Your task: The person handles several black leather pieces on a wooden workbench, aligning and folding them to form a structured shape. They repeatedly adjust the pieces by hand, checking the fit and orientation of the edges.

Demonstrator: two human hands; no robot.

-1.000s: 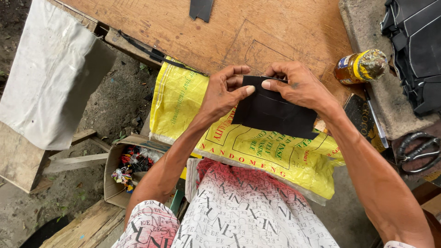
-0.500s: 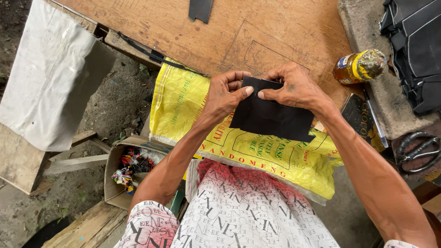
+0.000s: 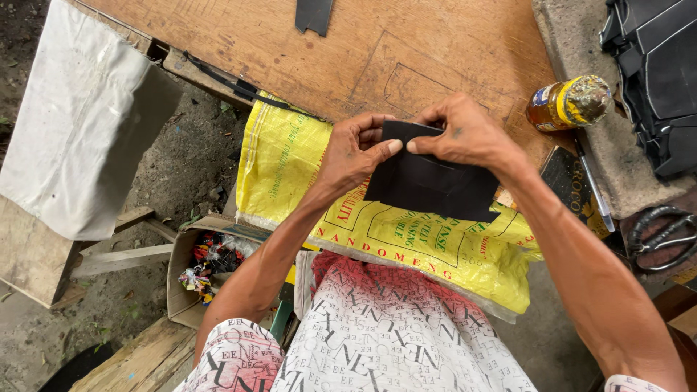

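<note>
Holding a black sheet (image 3: 435, 185) over the sack (image 3: 290, 167): our left hand (image 3: 356, 152) and right hand (image 3: 468, 134) pinch its top edge, fold begun, unfinished.

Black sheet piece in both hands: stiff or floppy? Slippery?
The black sheet piece probably bends easily but is not limp: its top edge looks folded over under the thumbs, while the unsupported lower part stays flat. It seems light, since the left hand and right hand pinch only its top edge. The matte surface suggests decent grip.
</note>
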